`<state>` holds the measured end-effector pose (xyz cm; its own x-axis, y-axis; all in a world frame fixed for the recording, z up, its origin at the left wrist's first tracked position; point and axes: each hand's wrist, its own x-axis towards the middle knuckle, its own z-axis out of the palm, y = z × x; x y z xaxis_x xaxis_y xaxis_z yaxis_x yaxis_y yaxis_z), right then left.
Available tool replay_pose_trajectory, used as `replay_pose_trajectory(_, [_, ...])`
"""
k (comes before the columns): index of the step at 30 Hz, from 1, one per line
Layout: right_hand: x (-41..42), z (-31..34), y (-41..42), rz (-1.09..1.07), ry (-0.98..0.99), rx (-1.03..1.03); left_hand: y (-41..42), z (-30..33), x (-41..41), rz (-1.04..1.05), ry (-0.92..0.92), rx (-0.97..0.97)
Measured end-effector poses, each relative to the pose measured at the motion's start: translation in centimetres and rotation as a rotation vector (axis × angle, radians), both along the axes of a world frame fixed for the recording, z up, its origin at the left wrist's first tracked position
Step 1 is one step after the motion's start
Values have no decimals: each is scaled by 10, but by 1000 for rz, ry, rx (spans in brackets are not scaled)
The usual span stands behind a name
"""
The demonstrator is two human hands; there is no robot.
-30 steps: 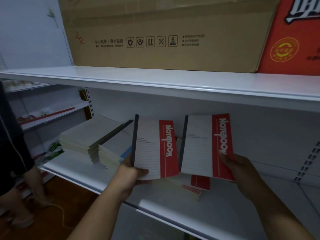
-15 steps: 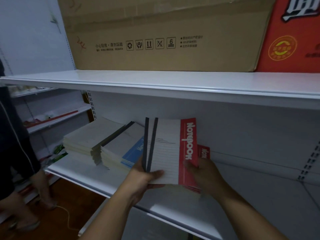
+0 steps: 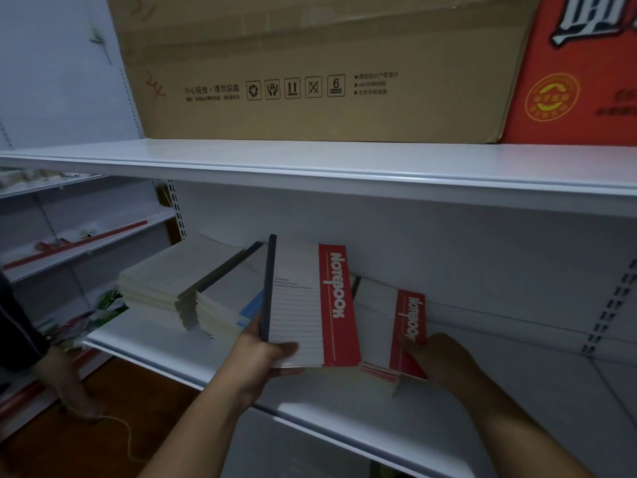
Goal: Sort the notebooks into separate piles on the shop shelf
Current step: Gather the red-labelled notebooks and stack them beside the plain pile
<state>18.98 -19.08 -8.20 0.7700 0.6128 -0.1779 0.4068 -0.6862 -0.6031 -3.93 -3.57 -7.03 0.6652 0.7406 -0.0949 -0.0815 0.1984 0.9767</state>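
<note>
Left hand [image 3: 256,353]: grip clamped on the bottom corner of the held red-band notebooks [image 3: 310,305], upright above the shelf [image 3: 482,391].
Right hand [image 3: 444,360]: grip pinching the top notebook [image 3: 396,326] of the red pile [image 3: 379,370].
Slip risk: a one-corner hold could let the held notebooks fan out and drop.
Pile risk: lifting the top notebook may drag the red pile askew toward the shelf edge.
Mixing risk: the blue-band pile [image 3: 231,305] sits just beside the left hand.

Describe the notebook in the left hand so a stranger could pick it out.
Start at the lower white shelf, under the cardboard box. Right of the two pale piles, the left hand holds a red-banded notebook upright; its twin beside it tilts lower, under the right hand.
</note>
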Motion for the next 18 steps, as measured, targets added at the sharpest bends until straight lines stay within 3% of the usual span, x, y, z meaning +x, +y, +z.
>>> replay_pose_trajectory(3, [9, 2, -7, -18, 26, 218, 1, -2, -2, -9, 8, 6])
replay_pose_trajectory(6, [9, 20, -21, -48, 164, 593, 4, -2, -4, 3, 12, 8])
replay_pose_trajectory(9, [10, 42, -38, -45, 323, 812, 3, -2, -3, 28, 17, 22])
replay_pose_trajectory(18, [-42, 35, -4, 86, 262, 740, -13, 1, 0, -6, -39, 8])
